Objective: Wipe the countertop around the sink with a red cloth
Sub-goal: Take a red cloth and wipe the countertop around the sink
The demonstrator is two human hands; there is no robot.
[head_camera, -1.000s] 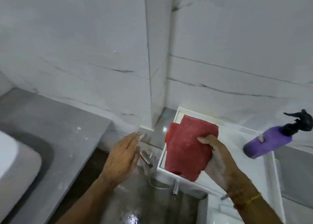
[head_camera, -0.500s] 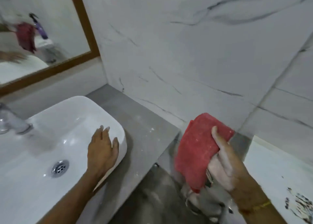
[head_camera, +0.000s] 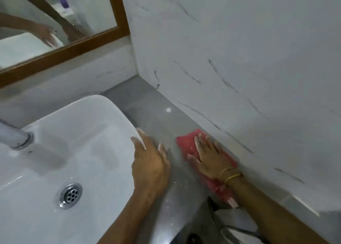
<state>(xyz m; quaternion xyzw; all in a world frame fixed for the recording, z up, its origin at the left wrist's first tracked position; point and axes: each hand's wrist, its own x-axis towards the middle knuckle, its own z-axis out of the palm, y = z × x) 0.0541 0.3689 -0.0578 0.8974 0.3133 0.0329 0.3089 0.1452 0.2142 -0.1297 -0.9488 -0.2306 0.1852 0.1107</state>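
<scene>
The red cloth (head_camera: 186, 142) lies flat on the grey countertop (head_camera: 147, 103), right of the white sink (head_camera: 77, 125) and against the marble side wall. My right hand (head_camera: 209, 156) presses down on the cloth with fingers spread; part of the cloth trails under my wrist to the counter's front edge. My left hand (head_camera: 149, 160) rests on the sink's right rim, fingers apart, holding nothing.
A chrome tap (head_camera: 14, 136) stands at the sink's left and a drain (head_camera: 71, 193) sits in the basin. A wood-framed mirror (head_camera: 60, 53) hangs above. The marble wall (head_camera: 239, 77) bounds the counter on the right. White specks dot the countertop.
My right hand has brought the cloth from the air down onto the countertop beside the wall. My left hand stays on the sink rim. The view has swung further left.
</scene>
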